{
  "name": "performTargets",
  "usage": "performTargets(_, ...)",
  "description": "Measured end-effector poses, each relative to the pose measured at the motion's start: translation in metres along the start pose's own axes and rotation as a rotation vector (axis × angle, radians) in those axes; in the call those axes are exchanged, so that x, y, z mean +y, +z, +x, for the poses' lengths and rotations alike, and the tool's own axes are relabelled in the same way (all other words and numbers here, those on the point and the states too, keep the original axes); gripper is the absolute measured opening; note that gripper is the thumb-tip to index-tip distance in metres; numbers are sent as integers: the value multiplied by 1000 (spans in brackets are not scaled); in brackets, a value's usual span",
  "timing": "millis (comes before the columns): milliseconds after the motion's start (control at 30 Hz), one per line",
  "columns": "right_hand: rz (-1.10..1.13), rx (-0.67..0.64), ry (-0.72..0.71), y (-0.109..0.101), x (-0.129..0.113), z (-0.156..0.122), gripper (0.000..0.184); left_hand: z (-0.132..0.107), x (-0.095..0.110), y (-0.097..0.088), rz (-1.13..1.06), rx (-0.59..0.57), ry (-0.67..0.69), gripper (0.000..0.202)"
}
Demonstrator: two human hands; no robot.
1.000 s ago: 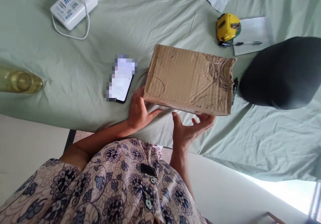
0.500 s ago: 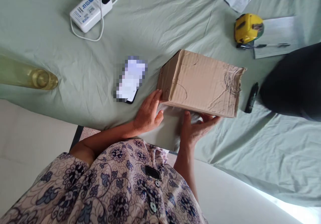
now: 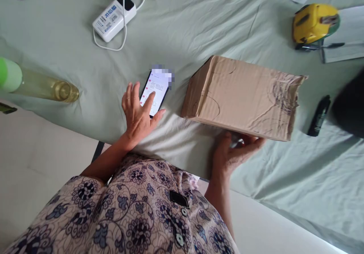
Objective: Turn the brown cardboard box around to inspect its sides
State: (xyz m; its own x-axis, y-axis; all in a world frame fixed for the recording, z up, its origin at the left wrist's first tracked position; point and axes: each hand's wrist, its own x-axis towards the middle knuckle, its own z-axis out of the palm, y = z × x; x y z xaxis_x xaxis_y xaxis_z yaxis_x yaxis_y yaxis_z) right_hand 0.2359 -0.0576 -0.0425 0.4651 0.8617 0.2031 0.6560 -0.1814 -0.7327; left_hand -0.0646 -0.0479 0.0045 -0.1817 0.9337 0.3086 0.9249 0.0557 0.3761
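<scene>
My left hand (image 3: 139,115) is over a smartphone (image 3: 159,87) lying on the green cloth. Its fingers are spread, with the index fingertip on the lit screen, where lines of text show. To the right is a cardboard box (image 3: 244,98) with dark pen curves and scribbles and a torn right edge. My right hand (image 3: 231,153) grips the near lower side of this box, thumb and fingers against it. The fingertips are partly hidden beneath the box. Something small and shiny glints between thumb and fingers, too hidden to name.
A white power bank (image 3: 115,17) with a cable lies at the upper left, and a green-capped bottle (image 3: 45,85) on its side at the left. Rightward are a black marker (image 3: 319,115), a yellow tape measure (image 3: 314,22), a pen (image 3: 309,47), paper (image 3: 345,34) and a dark rounded object (image 3: 349,106).
My left hand has left the box's left corner and moved left onto the phone. My right hand stays at the box. The view has shifted, so most things sit further right.
</scene>
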Motion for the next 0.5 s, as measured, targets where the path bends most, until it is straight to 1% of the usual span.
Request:
performTargets(167, 15, 10, 48, 1, -4, -2, 86, 1, -13, 19, -114, 47, -26, 67)
performTargets(267, 12, 7, 53, 2, -3, -2, 86, 1, -16, 23, -155, 32, -52, 67)
performTargets(333, 10, 4, 55, 2, -3, -2, 85, 1, -15, 19, -169, 31, -48, 67)
performTargets(400, 14, 3, 60, 2, -3, -2, 85, 0, -8, 10, -177, 55, -10, 66)
performTargets(500, 20, -1, 68, 1, -6, -2, 83, -3, 12, -2, -228, 87, 102, 58)
